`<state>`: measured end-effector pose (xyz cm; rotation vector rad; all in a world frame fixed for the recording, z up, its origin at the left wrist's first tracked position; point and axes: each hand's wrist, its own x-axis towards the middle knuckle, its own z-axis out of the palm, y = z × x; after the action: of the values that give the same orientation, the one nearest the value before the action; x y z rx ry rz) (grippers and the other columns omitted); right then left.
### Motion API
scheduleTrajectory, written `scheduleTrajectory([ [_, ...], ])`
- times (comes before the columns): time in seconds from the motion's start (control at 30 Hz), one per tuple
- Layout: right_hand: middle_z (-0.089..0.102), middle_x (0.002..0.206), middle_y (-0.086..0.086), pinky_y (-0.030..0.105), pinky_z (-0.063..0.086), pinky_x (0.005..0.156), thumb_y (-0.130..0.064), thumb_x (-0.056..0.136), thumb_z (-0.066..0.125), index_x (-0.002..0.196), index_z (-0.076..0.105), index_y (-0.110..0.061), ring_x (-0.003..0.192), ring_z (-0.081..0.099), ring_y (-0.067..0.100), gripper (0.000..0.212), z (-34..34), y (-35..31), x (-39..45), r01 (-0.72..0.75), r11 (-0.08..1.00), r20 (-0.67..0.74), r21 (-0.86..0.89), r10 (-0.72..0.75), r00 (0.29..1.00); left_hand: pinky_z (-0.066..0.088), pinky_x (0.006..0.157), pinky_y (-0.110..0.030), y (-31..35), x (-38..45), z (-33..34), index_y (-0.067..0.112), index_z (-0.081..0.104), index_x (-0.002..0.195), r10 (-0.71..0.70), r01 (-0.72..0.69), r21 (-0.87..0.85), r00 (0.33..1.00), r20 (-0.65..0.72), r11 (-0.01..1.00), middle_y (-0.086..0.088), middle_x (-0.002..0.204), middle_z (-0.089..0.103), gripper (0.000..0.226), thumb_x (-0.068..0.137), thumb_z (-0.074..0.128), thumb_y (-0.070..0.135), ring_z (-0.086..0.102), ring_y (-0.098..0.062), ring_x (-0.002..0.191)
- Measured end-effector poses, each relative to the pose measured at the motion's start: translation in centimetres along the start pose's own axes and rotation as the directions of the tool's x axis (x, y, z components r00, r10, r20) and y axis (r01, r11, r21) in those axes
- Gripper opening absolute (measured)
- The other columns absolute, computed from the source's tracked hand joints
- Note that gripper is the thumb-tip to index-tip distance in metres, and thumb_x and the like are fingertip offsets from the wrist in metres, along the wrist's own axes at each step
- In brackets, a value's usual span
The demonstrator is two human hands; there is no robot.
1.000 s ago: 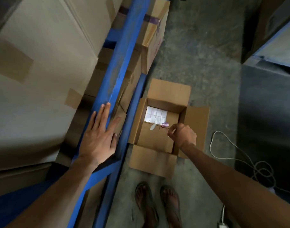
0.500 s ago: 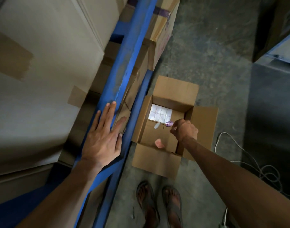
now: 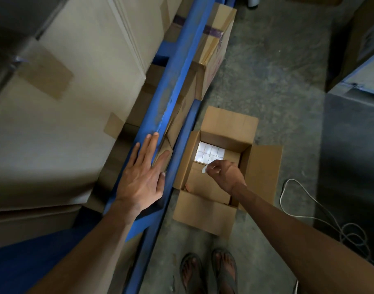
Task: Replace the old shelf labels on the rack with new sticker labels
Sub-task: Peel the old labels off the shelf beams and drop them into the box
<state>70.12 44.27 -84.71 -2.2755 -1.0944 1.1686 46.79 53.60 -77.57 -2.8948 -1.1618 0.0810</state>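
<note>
My left hand (image 3: 142, 177) lies flat, fingers straight, on the blue rack beam (image 3: 177, 66) that runs diagonally up the view. My right hand (image 3: 225, 174) hovers over an open cardboard carton (image 3: 264, 166) on the floor and pinches a small white strip (image 3: 204, 169) between its fingertips. Inside the carton lies a white sheet of sticker labels (image 3: 210, 153). A small pink scrap (image 3: 187, 187) rests low in the carton by its left wall. No label shows on the visible stretch of the beam.
Large cardboard boxes (image 3: 65, 102) fill the rack shelves at left, and another taped box (image 3: 215, 45) sits on the lower shelf. A white cable (image 3: 322, 215) coils on the concrete floor at right. My sandalled feet (image 3: 209, 270) stand just below the carton.
A pink scrap left my right hand and dropped into the carton. The right hand shifted slightly over the carton, still pinching the white strip. The left hand stayed flat on the beam.
</note>
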Motion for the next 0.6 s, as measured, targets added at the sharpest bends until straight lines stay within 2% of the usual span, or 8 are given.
scheduleTrajectory([
  [0.1,0.072,0.105,0.0,0.039,0.051,0.091,-0.038,0.092,0.061,0.114,0.068,-0.02,0.103,0.065,0.02,0.029,-1.1,-2.2,-2.6,0.101,0.992,0.009,0.078,-0.102,0.995,0.014,0.125,-0.05,0.2,0.1,-0.8,0.023,0.039,0.148,-0.015,0.017,-0.025,0.996,0.09,1.0,-0.018,0.166,-0.008,0.068,0.085,0.06,0.041,-0.004,-0.032,0.154],
  [0.17,0.069,0.115,-0.002,0.041,0.048,0.096,-0.043,0.093,0.06,0.126,0.061,-0.022,0.111,0.061,0.019,0.039,-2.6,-4.0,-4.5,0.159,0.981,0.014,0.109,-0.162,0.987,0.003,0.126,-0.048,0.5,0.2,-1.8,0.028,0.021,0.155,-0.03,0.046,-0.074,0.978,0.204,0.996,-0.012,0.164,-0.025,0.077,0.089,0.056,0.048,-0.019,-0.028,0.152],
  [0.23,0.065,0.124,0.0,0.036,0.047,0.097,-0.046,0.093,0.059,0.133,0.055,-0.022,0.117,0.058,0.018,0.047,-4.5,-5.9,-6.3,0.252,0.963,0.01,0.098,-0.254,0.967,-0.001,0.126,-0.046,1.1,0.0,-3.4,0.032,0.008,0.157,-0.06,0.103,-0.146,0.961,0.27,0.984,-0.007,0.163,-0.029,0.078,0.094,0.051,0.049,-0.021,-0.024,0.152],
  [0.3,0.061,0.133,0.002,0.033,0.046,0.098,-0.046,0.094,0.058,0.137,0.052,-0.021,0.123,0.056,0.017,0.051,-6.6,-7.6,-7.8,0.327,0.941,-0.009,0.086,-0.328,0.945,0.003,0.125,-0.045,1.9,-0.7,-5.3,0.033,0.005,0.157,-0.077,0.122,-0.166,0.964,0.254,0.979,-0.006,0.166,-0.018,0.074,0.097,0.047,0.046,-0.01,-0.021,0.155],
  [0.43,0.058,0.137,0.001,0.037,0.046,0.1,-0.052,0.093,0.055,0.139,0.048,-0.026,0.127,0.053,0.017,0.053,-11.3,-11.7,-11.2,0.412,0.908,-0.078,0.079,-0.407,0.91,0.011,0.124,-0.041,3.2,-1.8,-11.9,0.037,0.003,0.157,-0.11,0.143,-0.185,0.978,0.179,0.972,-0.003,0.168,0.005,0.07,0.099,0.042,0.043,0.009,-0.02,0.155],
  [0.5,0.057,0.138,0.001,0.039,0.046,0.103,-0.053,0.092,0.056,0.138,0.048,-0.027,0.127,0.052,0.017,0.053,-13.5,-13.9,-13.0,0.454,0.887,-0.124,0.084,-0.443,0.888,0.022,0.121,-0.039,3.7,-2.0,-16.0,0.036,0.01,0.157,-0.131,0.149,-0.183,0.986,0.105,0.972,-0.004,0.165,0.017,0.068,0.099,0.043,0.043,0.025,-0.024,0.149],
  [0.6,0.058,0.138,-0.001,0.032,0.042,0.106,-0.051,0.092,0.058,0.138,0.05,-0.024,0.129,0.052,0.015,0.054,-17.2,-17.8,-16.2,0.56,0.824,-0.188,0.084,-0.539,0.821,0.037,0.113,-0.036,4.6,-2.5,-22.8,0.034,0.022,0.155,-0.138,0.134,-0.195,0.99,-0.007,0.972,-0.001,0.156,0.036,0.062,0.097,0.044,0.042,0.043,-0.024,0.138],
])
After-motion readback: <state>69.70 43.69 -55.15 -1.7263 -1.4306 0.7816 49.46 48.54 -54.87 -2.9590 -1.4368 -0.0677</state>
